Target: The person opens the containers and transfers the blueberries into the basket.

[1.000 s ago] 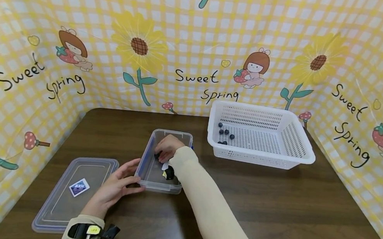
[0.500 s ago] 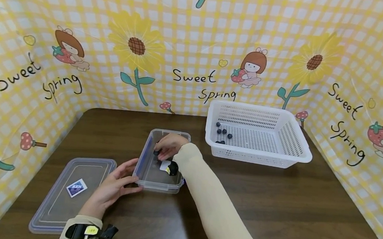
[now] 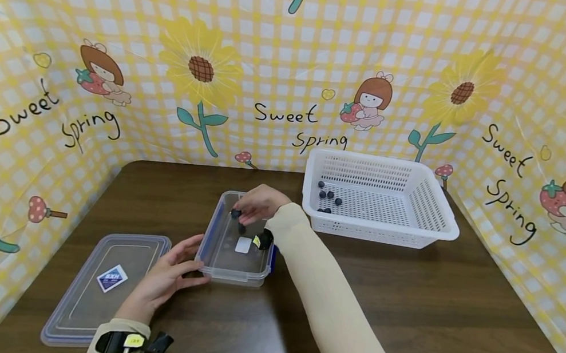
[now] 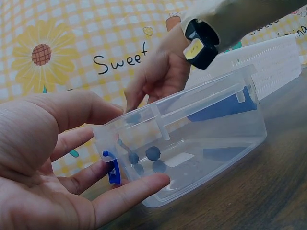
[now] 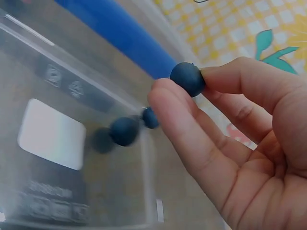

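My right hand [image 3: 262, 203] pinches a blueberry [image 5: 187, 79] between thumb and fingertips, above the far left part of a clear plastic container [image 3: 236, 276]. Under it, two more blueberries [image 5: 124, 131] lie on the container floor at the far end, seen clearest in the wrist views. A white square label [image 3: 243, 245] shows at the container's bottom. With thumb and fingers about the near left corner, my left hand [image 3: 172, 268] holds the container on the table. A blue clip [image 4: 113, 167] hangs between those fingers in the left wrist view.
A white perforated basket [image 3: 375, 230] with several blueberries [image 3: 330, 195] in its left end stands at the back right. Left of the container lies its clear lid [image 3: 98, 263] with a sticker, partly beside my left hand. A checked cloth [image 3: 286, 44] hangs behind the brown table [image 3: 404, 304].
My right hand has lifted from the container floor, up and slightly right, bringing a blueberry with it. The left hand keeps its hold on the corner.
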A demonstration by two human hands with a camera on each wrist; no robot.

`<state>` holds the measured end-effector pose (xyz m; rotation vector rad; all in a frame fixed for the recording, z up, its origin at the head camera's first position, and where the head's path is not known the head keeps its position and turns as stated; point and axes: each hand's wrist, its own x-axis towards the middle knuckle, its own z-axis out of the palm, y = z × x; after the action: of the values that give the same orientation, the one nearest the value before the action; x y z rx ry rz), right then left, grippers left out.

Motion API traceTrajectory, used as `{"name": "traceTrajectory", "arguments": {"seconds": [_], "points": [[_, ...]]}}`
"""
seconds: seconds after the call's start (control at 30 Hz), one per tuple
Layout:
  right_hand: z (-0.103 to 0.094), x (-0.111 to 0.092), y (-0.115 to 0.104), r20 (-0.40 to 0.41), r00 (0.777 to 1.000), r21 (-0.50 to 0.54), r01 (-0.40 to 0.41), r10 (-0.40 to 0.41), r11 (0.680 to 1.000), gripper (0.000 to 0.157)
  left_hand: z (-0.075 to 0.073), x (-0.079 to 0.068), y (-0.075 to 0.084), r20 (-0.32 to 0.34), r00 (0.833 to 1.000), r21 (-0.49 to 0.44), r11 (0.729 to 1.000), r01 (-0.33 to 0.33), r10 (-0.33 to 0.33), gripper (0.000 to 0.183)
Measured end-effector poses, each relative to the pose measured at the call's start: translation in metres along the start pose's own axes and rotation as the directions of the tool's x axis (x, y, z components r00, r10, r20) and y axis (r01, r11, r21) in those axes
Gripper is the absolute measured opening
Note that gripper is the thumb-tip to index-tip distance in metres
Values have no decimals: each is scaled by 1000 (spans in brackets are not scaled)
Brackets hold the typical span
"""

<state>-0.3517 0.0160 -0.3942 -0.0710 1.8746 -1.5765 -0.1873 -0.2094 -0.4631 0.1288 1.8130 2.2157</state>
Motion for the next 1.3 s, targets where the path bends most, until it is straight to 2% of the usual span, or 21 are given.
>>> {"name": "traceTrajectory", "arguments": {"seconds": [0.17,0.47,0.7,0.93,1.17,1.3], "points": [[-14,-12,-14,-17,1000,-17,24,-25,1000,20,-1,-1,1,-1,1000,0,1000,11,-11,63],[-45,-29,-38,-44,999,23,34,-33,999,17,-1,-2,-2,-7,1000,1,1000,8,-8,61],[-73,-46,-52,-93,994,31,66,-63,997,26,-2,-2,-2,-7,1000,-1,1000,5,-5,61],[-107,-64,-47,-153,983,52,105,-96,993,34,-2,-1,-2,1,1000,1,1000,1,-1,62],[-145,-78,-33,-201,979,128,74,-48,989,15,-2,0,-2,0,1000,1,1000,6,-6,62],[-163,-85,-24,-238,971,142,63,-28,988,14,-1,0,-2,4,1000,-4,1000,3,-3,62]]}}
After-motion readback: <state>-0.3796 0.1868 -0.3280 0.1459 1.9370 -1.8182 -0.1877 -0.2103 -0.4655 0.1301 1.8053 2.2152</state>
